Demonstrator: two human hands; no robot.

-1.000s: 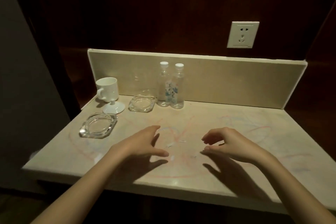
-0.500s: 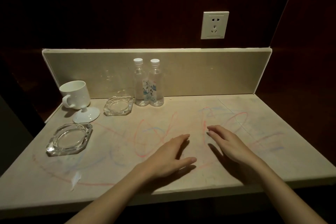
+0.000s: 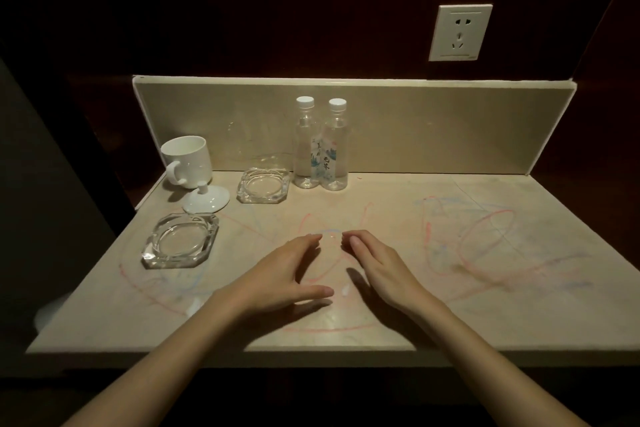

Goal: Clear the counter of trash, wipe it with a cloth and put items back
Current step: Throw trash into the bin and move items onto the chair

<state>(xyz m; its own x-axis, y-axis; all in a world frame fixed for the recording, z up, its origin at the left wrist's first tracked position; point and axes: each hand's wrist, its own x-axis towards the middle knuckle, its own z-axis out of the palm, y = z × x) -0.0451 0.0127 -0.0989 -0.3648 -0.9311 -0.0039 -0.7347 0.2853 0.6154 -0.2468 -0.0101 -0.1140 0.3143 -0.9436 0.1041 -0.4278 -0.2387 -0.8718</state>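
The beige counter [image 3: 519, 315] is scribbled with red and blue marks. My left hand [image 3: 284, 277] and my right hand [image 3: 377, 267] lie flat on its middle, fingers straight, fingertips nearly meeting and cupping a small patch of counter between them. A tiny white scrap [image 3: 345, 291] lies between my thumbs and another small one [image 3: 332, 236] sits at my fingertips. A pale scrap [image 3: 194, 305] lies left of my left wrist. Neither hand holds anything.
A white mug [image 3: 188, 159] and its white lid [image 3: 206, 199] stand at the back left. Two glass ashtrays [image 3: 180, 244] [image 3: 263, 185] sit on the left side. Two water bottles [image 3: 320, 146] stand against the backsplash. A wall socket [image 3: 459, 32] is above on the right.
Both hands have drawn together toward the counter's middle, fingertips now almost touching; the view has shifted and come closer.
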